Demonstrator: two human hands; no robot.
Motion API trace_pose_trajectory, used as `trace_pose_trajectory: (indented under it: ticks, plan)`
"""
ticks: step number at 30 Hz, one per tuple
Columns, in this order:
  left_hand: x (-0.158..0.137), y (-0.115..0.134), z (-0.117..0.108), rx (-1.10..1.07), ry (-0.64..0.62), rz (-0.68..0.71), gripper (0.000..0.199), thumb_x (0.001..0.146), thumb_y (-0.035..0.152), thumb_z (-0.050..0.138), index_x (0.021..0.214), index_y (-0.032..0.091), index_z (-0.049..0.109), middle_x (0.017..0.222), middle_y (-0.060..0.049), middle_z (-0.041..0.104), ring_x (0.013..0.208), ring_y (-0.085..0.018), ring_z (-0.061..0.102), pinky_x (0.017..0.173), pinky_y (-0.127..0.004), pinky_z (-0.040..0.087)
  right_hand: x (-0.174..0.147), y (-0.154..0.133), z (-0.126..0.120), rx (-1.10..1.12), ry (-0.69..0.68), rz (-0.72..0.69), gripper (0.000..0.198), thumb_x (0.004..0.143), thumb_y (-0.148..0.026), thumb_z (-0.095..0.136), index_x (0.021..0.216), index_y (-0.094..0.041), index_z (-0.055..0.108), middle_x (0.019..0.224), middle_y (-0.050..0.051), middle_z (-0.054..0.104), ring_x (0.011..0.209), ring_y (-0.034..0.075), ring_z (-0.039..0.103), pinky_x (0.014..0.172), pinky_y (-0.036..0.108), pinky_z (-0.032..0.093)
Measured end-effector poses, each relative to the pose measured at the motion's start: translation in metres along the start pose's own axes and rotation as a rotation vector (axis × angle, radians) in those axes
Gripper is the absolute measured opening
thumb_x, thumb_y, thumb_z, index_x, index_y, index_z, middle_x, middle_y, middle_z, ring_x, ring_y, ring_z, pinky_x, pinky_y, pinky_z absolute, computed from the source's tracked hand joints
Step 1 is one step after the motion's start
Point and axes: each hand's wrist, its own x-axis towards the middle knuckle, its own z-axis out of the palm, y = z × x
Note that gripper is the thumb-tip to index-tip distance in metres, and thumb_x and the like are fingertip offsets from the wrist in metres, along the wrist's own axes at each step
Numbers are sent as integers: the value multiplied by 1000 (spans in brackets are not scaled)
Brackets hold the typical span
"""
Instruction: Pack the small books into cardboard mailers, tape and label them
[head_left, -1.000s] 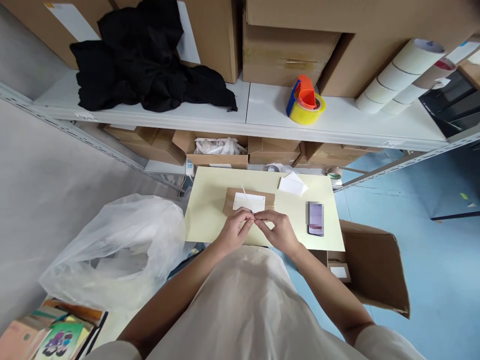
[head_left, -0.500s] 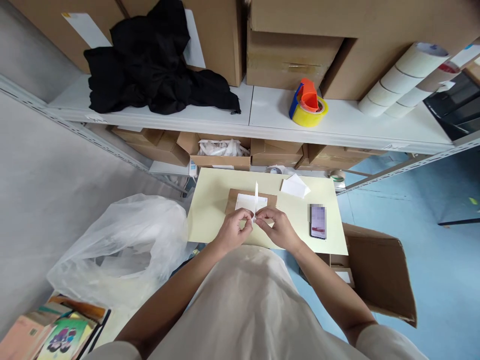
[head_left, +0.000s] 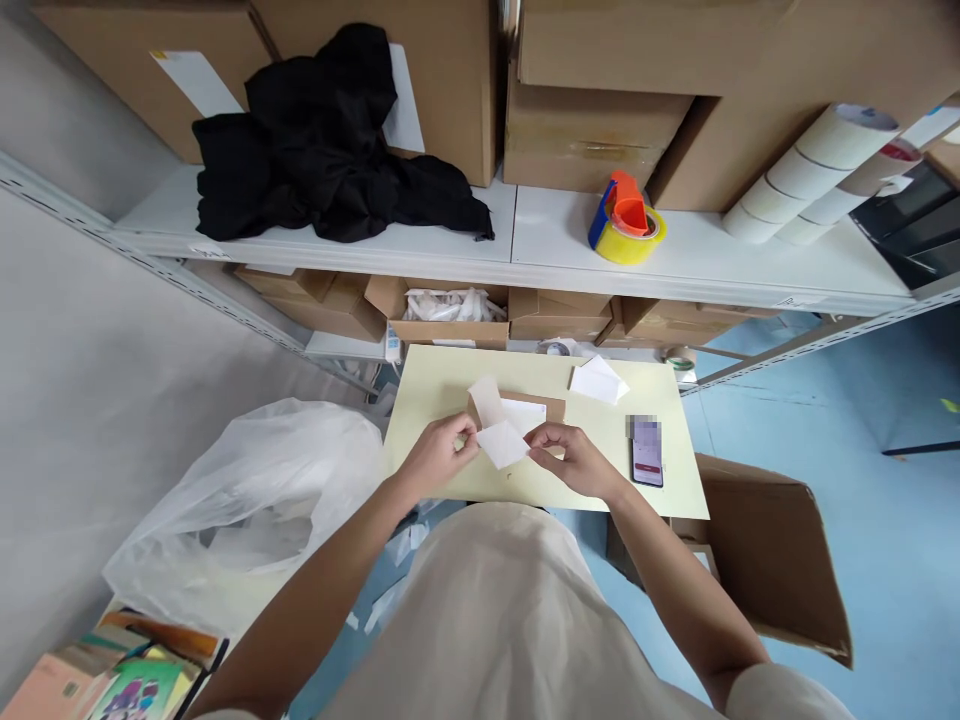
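Note:
Between my hands is a thin white paper slip (head_left: 504,446), opened out, with a paler beige flap (head_left: 487,398) bending up and away from it. My left hand (head_left: 442,452) pinches it at the left edge, fingers closed. At the right corner my right hand (head_left: 571,460) grips it between thumb and forefinger. Just beyond lies a flat brown cardboard box (head_left: 556,409), partly covered by the paper, with a white label (head_left: 529,411) on top. Both rest on the pale yellow table (head_left: 420,385).
White paper slips (head_left: 598,380) and a phone (head_left: 646,452) lie on the table's right side. Behind stands a shelf (head_left: 555,225) with boxes, black cloth (head_left: 330,140) and a tape dispenser (head_left: 626,220). A plastic bag (head_left: 255,480) is left; an open carton (head_left: 772,560) is right.
My hands have moved apart, left and right. The paper, edge-on and pinched between close fingertips before, now lies spread between them with its flap tipped left. The view has shifted slightly.

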Motion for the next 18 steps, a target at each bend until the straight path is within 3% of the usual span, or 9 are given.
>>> trace_pose_trajectory:
  ticks: [5,10,14,18]
  plan:
    - [26,-46,-28,50,-70,-59,9,78,25,46,73,20,51,70,1,59,66,-13,55,63,-24,41,-1,10,-11,38,9,60,16,81,-34,59,72,-20,60,85,5,67,81,18,61,72,31,47]
    - [81,-114,-52,-27,-195,-234,10,72,29,48,70,20,52,65,0,64,61,-15,56,56,-24,40,-6,39,-16,147,178,172,18,78,-32,59,67,-20,53,77,2,61,72,15,54,66,28,42]
    - [132,-155,-62,28,-104,-378,6,70,25,52,67,20,55,58,0,64,58,-16,59,54,-24,40,-14,50,-7,217,380,288,20,77,-34,59,66,-20,50,69,0,57,64,13,48,60,26,38]
    - [179,-170,-68,177,68,-376,7,74,24,56,73,18,61,58,1,65,64,-15,61,64,-24,46,-20,44,6,236,451,336,21,78,-36,58,68,-20,50,69,0,55,63,13,47,59,26,37]
